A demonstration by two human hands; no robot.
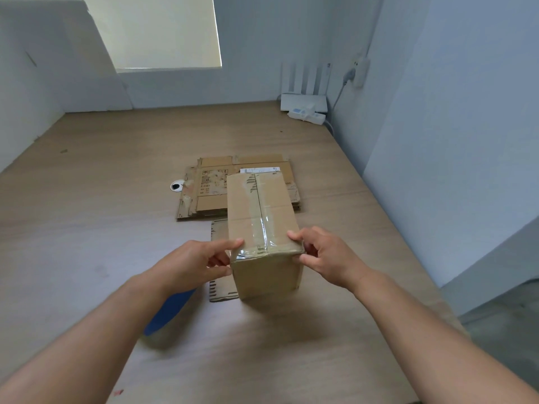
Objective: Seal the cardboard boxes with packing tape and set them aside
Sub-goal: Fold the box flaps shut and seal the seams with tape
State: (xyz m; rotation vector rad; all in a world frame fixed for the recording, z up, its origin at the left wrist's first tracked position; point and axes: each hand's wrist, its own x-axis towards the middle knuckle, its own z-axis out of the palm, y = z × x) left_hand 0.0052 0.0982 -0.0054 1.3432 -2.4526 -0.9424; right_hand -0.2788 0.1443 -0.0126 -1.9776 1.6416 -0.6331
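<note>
A brown cardboard box (264, 223) stands upright at the middle of the wooden table (102, 176). Clear packing tape (261, 217) runs along its top seam and folds over the near edge. My left hand (201, 263) pinches the box's near left top corner, forefinger on top and thumb on the side. At the near right top corner my right hand (323, 258) pinches the box the same way. Under my left forearm lies a blue object (169, 310), mostly hidden.
Flattened cardboard boxes (213, 185) lie in a stack just behind the standing box, and one flat piece (220, 290) lies under it. A white cable hole (177, 186) is left of the stack. A white router and power strip (304, 107) sit at the far right corner.
</note>
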